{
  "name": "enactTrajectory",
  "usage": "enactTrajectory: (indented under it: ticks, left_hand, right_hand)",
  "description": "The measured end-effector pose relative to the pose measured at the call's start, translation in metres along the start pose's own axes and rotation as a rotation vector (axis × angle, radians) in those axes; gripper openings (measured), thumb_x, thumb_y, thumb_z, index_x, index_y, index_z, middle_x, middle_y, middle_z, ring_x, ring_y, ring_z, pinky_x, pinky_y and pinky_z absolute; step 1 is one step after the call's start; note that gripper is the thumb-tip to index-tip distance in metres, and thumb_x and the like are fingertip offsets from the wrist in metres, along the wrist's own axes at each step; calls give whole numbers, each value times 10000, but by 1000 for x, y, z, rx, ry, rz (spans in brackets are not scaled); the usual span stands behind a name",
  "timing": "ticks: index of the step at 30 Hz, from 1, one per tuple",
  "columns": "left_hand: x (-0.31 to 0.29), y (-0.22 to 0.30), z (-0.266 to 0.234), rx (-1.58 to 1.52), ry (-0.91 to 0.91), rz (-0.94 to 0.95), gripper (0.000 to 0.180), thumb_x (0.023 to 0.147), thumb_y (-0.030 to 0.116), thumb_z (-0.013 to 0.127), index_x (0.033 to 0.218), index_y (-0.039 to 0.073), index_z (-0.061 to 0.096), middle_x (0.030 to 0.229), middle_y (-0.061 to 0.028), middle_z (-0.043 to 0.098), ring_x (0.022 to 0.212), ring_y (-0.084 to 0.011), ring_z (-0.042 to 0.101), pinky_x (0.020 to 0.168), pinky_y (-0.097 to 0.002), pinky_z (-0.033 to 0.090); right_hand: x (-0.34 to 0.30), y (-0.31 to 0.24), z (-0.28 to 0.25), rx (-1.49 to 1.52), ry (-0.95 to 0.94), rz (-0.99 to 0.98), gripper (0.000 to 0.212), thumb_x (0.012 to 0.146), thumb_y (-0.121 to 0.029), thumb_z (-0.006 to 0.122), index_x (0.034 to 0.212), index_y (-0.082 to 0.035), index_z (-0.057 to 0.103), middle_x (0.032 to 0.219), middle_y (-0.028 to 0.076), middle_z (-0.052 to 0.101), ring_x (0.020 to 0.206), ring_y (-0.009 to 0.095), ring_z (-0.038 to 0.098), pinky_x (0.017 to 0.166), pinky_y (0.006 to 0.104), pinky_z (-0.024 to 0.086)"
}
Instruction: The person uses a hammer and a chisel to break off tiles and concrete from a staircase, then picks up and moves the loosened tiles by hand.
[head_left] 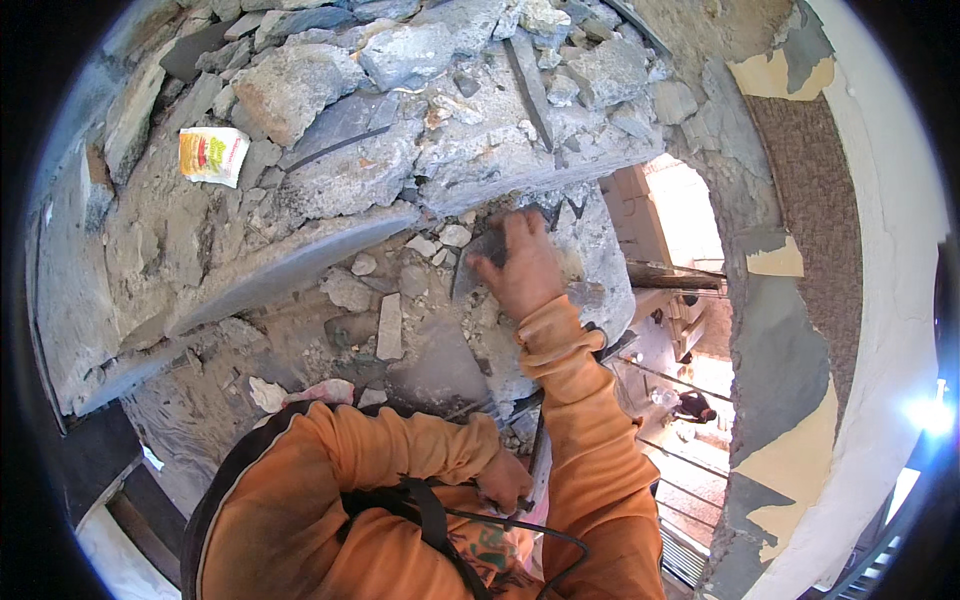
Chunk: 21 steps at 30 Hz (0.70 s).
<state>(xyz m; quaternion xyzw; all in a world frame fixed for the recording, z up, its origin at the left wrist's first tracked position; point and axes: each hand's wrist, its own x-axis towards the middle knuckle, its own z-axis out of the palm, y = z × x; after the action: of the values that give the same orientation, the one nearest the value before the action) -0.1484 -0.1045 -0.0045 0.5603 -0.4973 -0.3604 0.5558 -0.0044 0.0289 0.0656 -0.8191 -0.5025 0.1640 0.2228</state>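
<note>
**Right hand [527,265] at a dark flat piece [484,243] amid broken masonry**

At the far left, a small white packet [213,157] with coloured print lies on a heap of grey rubble [292,92] that runs across the top. Below the heap, the long edge of a ledge [300,262] slants up toward the right. Under it, a pinkish-white scrap [325,393] lies near the person's left shoulder. Next come loose stones, among them an oblong pale piece [390,327].

At the centre, the dark flat piece lies below the ledge, partly covered by the right hand. The thumb is spread away from the fingers — whether they grip the piece, I cannot tell. Lower down, the left hand [505,480] is close to the body, its fingers curled; I cannot tell whether they hold anything. Both sleeves are orange and dusty.

To the right, a ragged opening [660,350] looks down past thin bars [690,458] to a sunlit area, where another person [693,405] appears small. Beyond stands a wall [810,200] with patchy, peeling covering — then a bright light [931,415] at the edge.
</note>
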Motion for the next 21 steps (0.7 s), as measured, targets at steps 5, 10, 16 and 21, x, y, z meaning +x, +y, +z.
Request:
enactTrajectory:
  ticks: [5, 10, 16, 21]
  left_hand:
    - [-2, 14, -2, -251, -12, -202, 277, 775, 159, 581, 973, -7, 681, 785, -102, 628, 752, -221, 576, 692, -389, 446]
    - [2, 6, 7, -213, 19, -133, 250, 777, 132, 560, 959, 11, 681, 773, -59, 621, 713, -164, 565, 632, -344, 442]
    - [5, 9, 13, -365, -63, -182, 235, 759, 108, 567, 937, 30, 700, 766, -65, 630, 673, -153, 564, 585, -327, 438]
    - [-2, 26, 5, -313, -94, -137, 252, 761, 101, 554, 938, 51, 725, 746, -57, 628, 679, -157, 566, 606, -339, 441]
  right_hand:
    - [-20, 12, -6, -78, 55, -84, 472, 727, -127, 772, 1145, -46, 569, 1111, 186, 514, 1003, 364, 552, 857, 420, 470]
    - [-57, 2, -35, 168, -156, -108, 388, 744, -72, 750, 1101, -31, 602, 1011, 155, 579, 948, 313, 592, 826, 394, 485]
    - [-102, 25, -75, 221, -452, 34, 367, 764, -86, 714, 1111, -42, 604, 1002, 141, 623, 983, 315, 596, 839, 407, 471]
    - [-70, 28, -39, -573, 10, -277, 420, 752, -151, 686, 1154, -85, 584, 1160, 115, 588, 1067, 312, 581, 977, 477, 378]
